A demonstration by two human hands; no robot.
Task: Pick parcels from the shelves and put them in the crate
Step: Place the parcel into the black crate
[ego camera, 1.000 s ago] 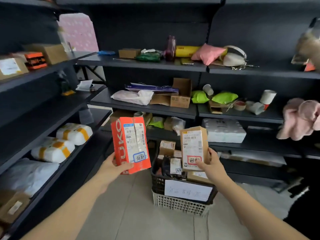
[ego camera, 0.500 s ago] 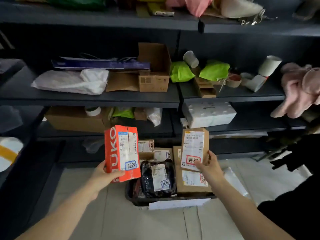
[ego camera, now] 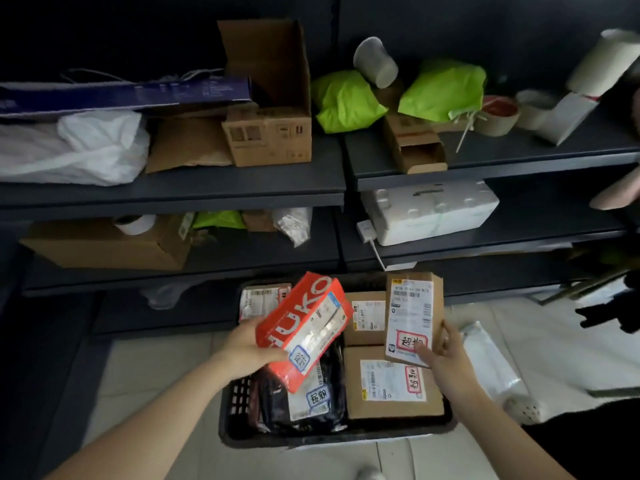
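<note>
My left hand (ego camera: 246,348) grips an orange-red box parcel (ego camera: 304,327) with a white label, tilted over the left half of the black crate (ego camera: 332,436) on the floor. My right hand (ego camera: 441,355) holds a small brown cardboard parcel (ego camera: 412,317) upright above the crate's right half. Inside the crate lie a black plastic-wrapped parcel (ego camera: 311,403), a brown box with a red-marked label (ego camera: 391,382) and several other labelled parcels.
Dark shelves (ego camera: 242,188) stand right behind the crate, holding an open cardboard box (ego camera: 270,133), green bags (ego camera: 443,88), a white bag (ego camera: 90,150), a white foam box (ego camera: 429,213) and a flat carton (ego camera: 104,244). A white plastic packet (ego camera: 491,365) lies on the floor tiles to the right.
The view has dropped and closed in on the crate. Both hands have lowered their parcels over it, and the orange-red box has tipped from upright to slanting.
</note>
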